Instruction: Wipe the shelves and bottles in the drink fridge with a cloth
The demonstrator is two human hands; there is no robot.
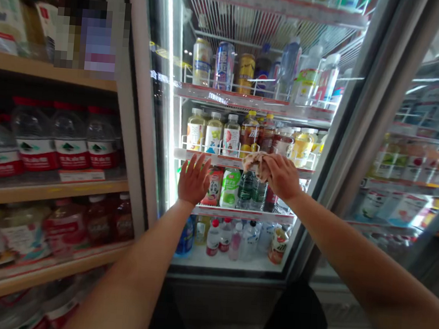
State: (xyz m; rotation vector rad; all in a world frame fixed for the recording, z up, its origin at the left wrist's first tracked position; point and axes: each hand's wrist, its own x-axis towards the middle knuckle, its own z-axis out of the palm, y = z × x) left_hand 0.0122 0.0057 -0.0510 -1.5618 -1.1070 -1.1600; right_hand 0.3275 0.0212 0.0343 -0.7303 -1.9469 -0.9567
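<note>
In front of me stands a glass-doored drinks fridge (pixel 234 272), lit inside, with bottles and cans on its shelves. My left hand (pixel 194 180) is spread out flat against or just before the glass, holding nothing, near the left side of the door. A crumpled beige cloth (pixel 256 163) is under my right hand (pixel 282 177), its fingers closed over it at the height of the middle shelf edge. Behind the glass, close to the hands, are a green-labelled bottle (pixel 230 187) and a row of juice bottles (pixel 213 132).
Wooden shelving (pixel 58 190) on the left carries large red-capped water bottles (pixel 31 139) and other drinks. A second glass fridge door (pixel 411 189) stands to the right, past a metal frame (pixel 363 120). My knees (pixel 298 318) are close to the fridge's base.
</note>
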